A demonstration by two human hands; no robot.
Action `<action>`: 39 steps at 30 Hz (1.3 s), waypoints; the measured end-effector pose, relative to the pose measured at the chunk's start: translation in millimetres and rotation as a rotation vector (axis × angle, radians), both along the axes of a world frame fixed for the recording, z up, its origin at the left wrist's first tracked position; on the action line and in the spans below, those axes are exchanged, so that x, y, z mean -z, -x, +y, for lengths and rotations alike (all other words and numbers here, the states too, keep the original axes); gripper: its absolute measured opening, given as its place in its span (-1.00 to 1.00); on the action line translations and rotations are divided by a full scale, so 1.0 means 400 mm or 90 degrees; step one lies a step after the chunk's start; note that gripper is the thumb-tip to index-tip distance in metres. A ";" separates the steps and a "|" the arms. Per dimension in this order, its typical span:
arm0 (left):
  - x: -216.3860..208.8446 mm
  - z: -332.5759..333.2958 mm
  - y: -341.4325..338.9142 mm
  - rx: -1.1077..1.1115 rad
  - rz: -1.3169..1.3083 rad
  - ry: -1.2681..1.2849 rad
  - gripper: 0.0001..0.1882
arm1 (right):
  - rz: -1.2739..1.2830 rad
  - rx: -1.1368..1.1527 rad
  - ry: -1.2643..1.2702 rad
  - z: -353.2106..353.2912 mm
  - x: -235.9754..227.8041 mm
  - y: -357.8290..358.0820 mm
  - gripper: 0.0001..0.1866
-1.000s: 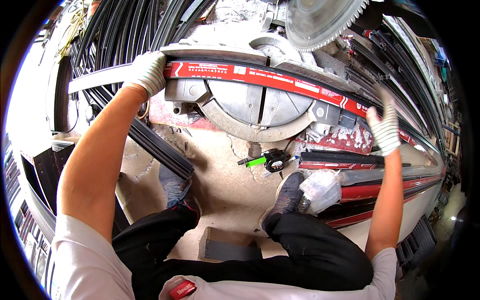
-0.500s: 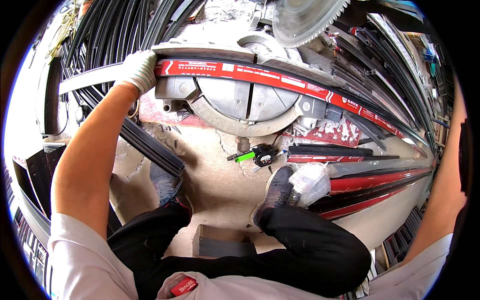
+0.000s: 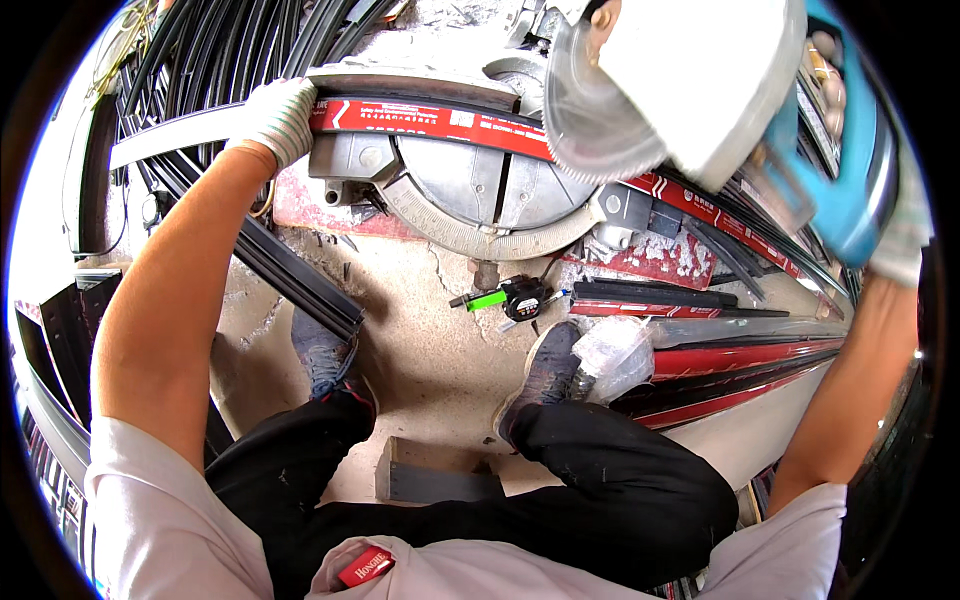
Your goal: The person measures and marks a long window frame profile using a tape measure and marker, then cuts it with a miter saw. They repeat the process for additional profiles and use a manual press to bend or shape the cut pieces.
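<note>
Wears a pale grey short-sleeved shirt [image 3: 470, 570] with a small red rectangle [image 3: 365, 567] at the chest (patch or packet, hard to tell) bearing white lettering. Has black trousers [image 3: 620, 480] dotted with pale specks, and dark grey-blue shoes [image 3: 547, 375]. Covers left hand [image 3: 278, 122] and right hand [image 3: 905, 232] with whitish gloves [image 3: 270, 112], faintly striped.

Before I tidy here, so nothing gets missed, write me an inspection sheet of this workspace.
Surface: pale floor, cracked.
Things in use: red-labelled strip across the saw base; saw blade overlaps it in view, contact unclear.
Clutter: tape measure on the floor; crumpled clear plastic by the right shoe.
Hands: left hand holds the strip; right hand grips the blue handle.
Cables: yellow cord, upper left.
Surroundings: black profiles, upper left; red and black lengths, right.
</note>
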State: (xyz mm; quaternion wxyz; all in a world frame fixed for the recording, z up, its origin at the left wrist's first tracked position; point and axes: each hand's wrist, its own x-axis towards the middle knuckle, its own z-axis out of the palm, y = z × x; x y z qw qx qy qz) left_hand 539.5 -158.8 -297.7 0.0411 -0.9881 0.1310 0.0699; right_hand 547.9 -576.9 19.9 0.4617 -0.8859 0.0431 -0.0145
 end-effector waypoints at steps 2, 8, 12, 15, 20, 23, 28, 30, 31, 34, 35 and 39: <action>-0.002 -0.016 -0.009 0.007 -0.002 -0.002 -0.74 | 0.048 -0.072 0.051 -0.071 -0.004 0.089 -0.59; -0.026 -0.032 0.001 -0.010 0.029 -0.044 -0.73 | -0.164 -0.105 0.142 -0.056 0.145 0.246 -0.37; -0.021 -0.028 0.000 -0.002 0.016 -0.032 -0.72 | -0.270 -0.172 0.139 -0.060 0.199 0.285 -0.22; -0.019 -0.023 0.008 -0.009 0.009 -0.039 -0.72 | -0.325 -0.160 0.149 -0.063 0.223 0.289 -0.16; -0.031 -0.035 0.006 -0.012 0.025 -0.049 -0.72 | -0.270 -0.159 0.027 -0.054 0.225 0.295 -0.08; -0.032 -0.030 0.007 -0.004 0.015 -0.036 -0.72 | -0.260 -0.148 0.018 -0.051 0.225 0.295 -0.05; -0.025 -0.022 0.009 0.006 -0.002 -0.023 -0.72 | -0.257 -0.161 0.063 -0.059 0.224 0.289 -0.01; -0.024 -0.022 0.007 0.008 0.002 -0.028 -0.72 | -0.254 -0.186 0.109 -0.074 0.219 0.286 -0.06; -0.022 -0.019 0.006 0.008 0.003 -0.029 -0.72 | -0.248 -0.208 0.130 -0.084 0.213 0.288 -0.11; -0.015 -0.013 0.002 0.012 -0.001 -0.021 -0.72 | -0.241 -0.204 0.156 -0.087 0.217 0.299 -0.16; -0.014 -0.014 0.002 0.015 -0.004 -0.016 -0.73 | -0.246 -0.193 0.166 -0.086 0.221 0.303 -0.16; -0.011 -0.017 0.002 0.012 -0.008 -0.009 -0.72 | -0.277 -0.156 0.236 -0.084 0.231 0.315 -0.18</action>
